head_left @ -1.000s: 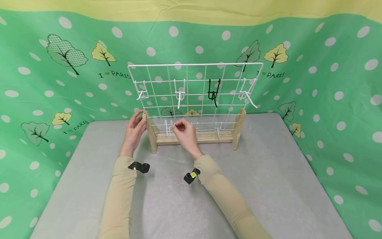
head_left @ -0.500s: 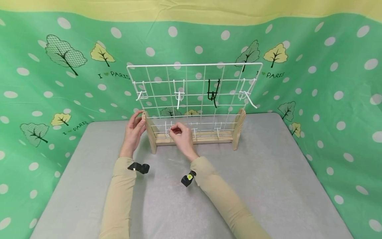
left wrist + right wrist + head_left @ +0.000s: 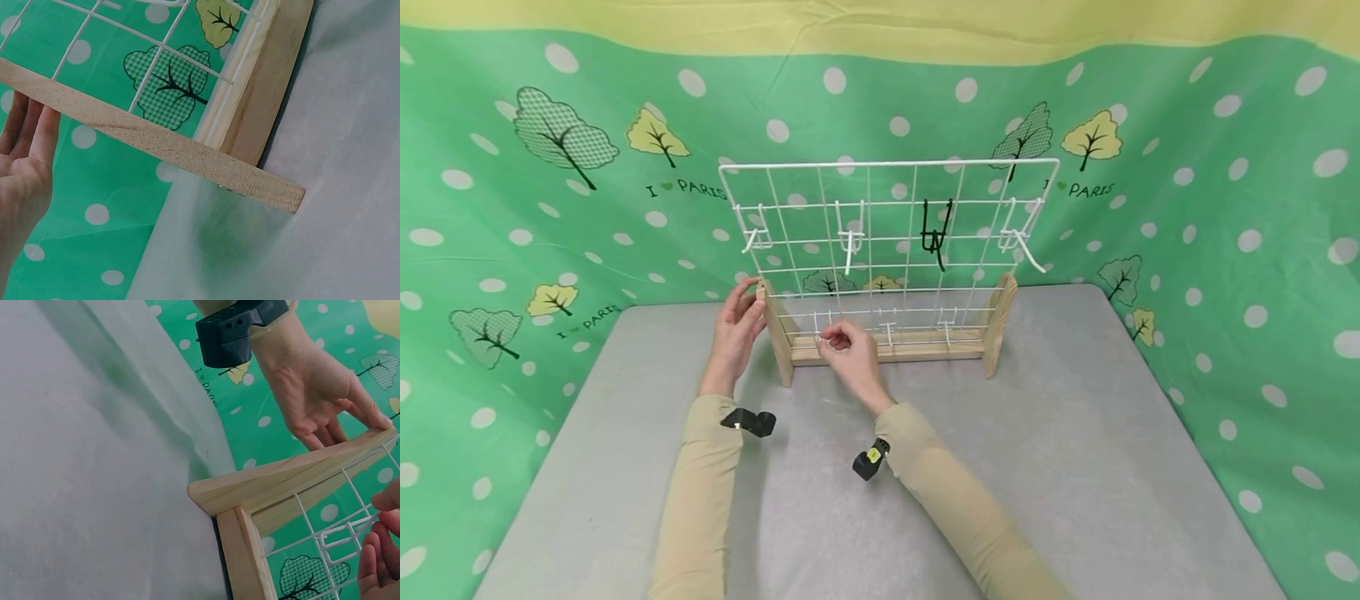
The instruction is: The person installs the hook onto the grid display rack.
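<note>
A white wire grid rack stands upright in a wooden base. My left hand holds the rack's left wooden side post near its top, thumb toward me and fingers behind; the left wrist view shows several fingers at the wood. At the lower left of the grid, my right hand pinches a white wire hook between thumb and fingertips. Its bracket lies against the grid wires; the prong is partly hidden by the fingers. I cannot tell whether the bracket is fully seated.
Across the upper grid hang several white hooks and one black hook. Two more white hooks, a middle one and a right one, hang on the lower wires. A green patterned cloth encloses the grey tabletop.
My right hand has moved slightly down and left along the lower grid, with the white hook in its fingers. The left hand stays on the side post.
</note>
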Demonstrator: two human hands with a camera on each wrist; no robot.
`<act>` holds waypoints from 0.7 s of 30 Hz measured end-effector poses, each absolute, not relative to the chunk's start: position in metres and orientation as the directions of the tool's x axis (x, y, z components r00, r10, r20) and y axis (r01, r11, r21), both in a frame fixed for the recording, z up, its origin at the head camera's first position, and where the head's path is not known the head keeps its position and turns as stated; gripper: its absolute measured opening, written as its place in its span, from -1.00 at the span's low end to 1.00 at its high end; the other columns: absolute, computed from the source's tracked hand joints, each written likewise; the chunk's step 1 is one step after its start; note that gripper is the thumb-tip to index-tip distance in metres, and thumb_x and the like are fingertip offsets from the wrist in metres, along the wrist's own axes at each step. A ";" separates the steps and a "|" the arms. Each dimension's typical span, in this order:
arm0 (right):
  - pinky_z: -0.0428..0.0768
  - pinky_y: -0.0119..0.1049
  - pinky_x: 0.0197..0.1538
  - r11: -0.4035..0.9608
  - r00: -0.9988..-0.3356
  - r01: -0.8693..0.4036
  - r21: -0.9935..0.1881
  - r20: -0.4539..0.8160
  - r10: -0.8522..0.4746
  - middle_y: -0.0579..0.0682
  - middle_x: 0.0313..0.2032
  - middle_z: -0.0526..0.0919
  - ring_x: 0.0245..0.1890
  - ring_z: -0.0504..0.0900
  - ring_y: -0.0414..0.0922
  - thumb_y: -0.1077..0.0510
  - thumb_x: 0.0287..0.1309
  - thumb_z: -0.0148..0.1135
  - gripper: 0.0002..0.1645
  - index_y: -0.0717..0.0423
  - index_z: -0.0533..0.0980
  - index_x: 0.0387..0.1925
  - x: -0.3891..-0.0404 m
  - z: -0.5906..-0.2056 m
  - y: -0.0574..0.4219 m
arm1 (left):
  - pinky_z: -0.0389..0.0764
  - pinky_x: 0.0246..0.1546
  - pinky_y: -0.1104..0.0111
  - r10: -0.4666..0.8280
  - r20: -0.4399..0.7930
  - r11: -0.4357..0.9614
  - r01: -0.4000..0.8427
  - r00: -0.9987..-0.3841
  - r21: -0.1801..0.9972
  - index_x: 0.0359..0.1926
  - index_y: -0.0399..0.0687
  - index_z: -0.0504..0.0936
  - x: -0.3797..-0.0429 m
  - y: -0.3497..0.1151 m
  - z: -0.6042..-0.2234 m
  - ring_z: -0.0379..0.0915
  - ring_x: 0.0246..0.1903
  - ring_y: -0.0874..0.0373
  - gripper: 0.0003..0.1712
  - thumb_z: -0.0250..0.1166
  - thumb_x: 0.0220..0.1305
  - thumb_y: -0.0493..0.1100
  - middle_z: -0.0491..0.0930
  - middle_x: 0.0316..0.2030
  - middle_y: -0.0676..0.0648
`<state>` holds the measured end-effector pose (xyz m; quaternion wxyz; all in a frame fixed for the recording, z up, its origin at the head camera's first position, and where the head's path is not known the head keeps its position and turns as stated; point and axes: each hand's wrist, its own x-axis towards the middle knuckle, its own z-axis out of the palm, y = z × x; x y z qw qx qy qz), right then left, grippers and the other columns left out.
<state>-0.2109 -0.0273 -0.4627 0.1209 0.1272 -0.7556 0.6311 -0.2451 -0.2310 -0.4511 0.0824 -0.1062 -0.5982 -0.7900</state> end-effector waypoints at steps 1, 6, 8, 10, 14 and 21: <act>0.59 -0.39 -0.28 0.170 -0.939 -0.344 -0.923 0.343 -0.039 0.08 -0.41 0.64 -0.43 0.53 -0.20 0.42 -0.03 0.32 -0.90 0.29 0.61 -0.38 -0.210 -0.463 -0.027 | 0.51 0.04 0.35 -0.003 0.268 -0.273 0.258 -0.963 0.927 0.26 0.06 0.47 -0.245 -0.231 -0.451 0.31 0.11 0.05 -0.57 0.10 0.43 -0.30 0.42 0.08 -0.10; 0.60 -0.38 -0.28 0.162 -0.942 -0.335 -0.928 0.333 -0.040 0.10 -0.38 0.65 -0.42 0.55 -0.18 0.43 -0.01 0.33 -0.87 0.32 0.60 -0.34 -0.210 -0.467 -0.028 | 0.51 0.03 0.35 -0.003 0.276 -0.281 0.266 -0.961 0.922 0.26 0.07 0.48 -0.246 -0.231 -0.451 0.32 0.11 0.05 -0.57 0.09 0.43 -0.31 0.42 0.07 -0.10; 0.61 -0.38 -0.27 0.157 -0.944 -0.329 -0.931 0.326 -0.047 0.10 -0.36 0.65 -0.41 0.55 -0.18 0.44 0.00 0.33 -0.86 0.33 0.60 -0.32 -0.211 -0.469 -0.028 | 0.51 0.04 0.35 -0.004 0.278 -0.285 0.268 -0.960 0.920 0.25 0.09 0.49 -0.246 -0.231 -0.451 0.32 0.11 0.05 -0.57 0.09 0.43 -0.32 0.42 0.07 -0.10; 0.61 -0.40 -0.26 0.158 -0.947 -0.322 -0.934 0.317 -0.055 0.10 -0.35 0.65 -0.40 0.55 -0.20 0.45 0.00 0.32 -0.84 0.33 0.59 -0.30 -0.211 -0.470 -0.028 | 0.51 0.04 0.35 -0.005 0.278 -0.286 0.267 -0.961 0.920 0.24 0.11 0.50 -0.246 -0.231 -0.451 0.32 0.10 0.05 -0.57 0.09 0.43 -0.32 0.42 0.07 -0.10; 0.58 -0.44 -0.30 0.159 -0.952 -0.307 -0.938 0.299 -0.071 0.12 -0.36 0.65 -0.41 0.53 -0.22 0.46 -0.01 0.32 -0.81 0.35 0.59 -0.27 -0.211 -0.474 -0.027 | 0.51 0.05 0.35 -0.003 0.273 -0.284 0.262 -0.962 0.922 0.22 0.15 0.51 -0.246 -0.231 -0.451 0.32 0.11 0.06 -0.57 0.08 0.43 -0.32 0.42 0.07 -0.10; 0.59 -0.41 -0.29 0.162 -0.959 -0.281 -0.946 0.271 -0.084 0.12 -0.38 0.65 -0.41 0.56 -0.15 0.45 -0.01 0.31 -0.84 0.33 0.61 -0.30 -0.205 -0.479 -0.024 | 0.50 0.06 0.34 -0.004 0.273 -0.285 0.263 -0.962 0.922 0.27 0.07 0.47 -0.245 -0.233 -0.452 0.30 0.12 0.04 -0.56 0.08 0.44 -0.32 0.41 0.08 -0.11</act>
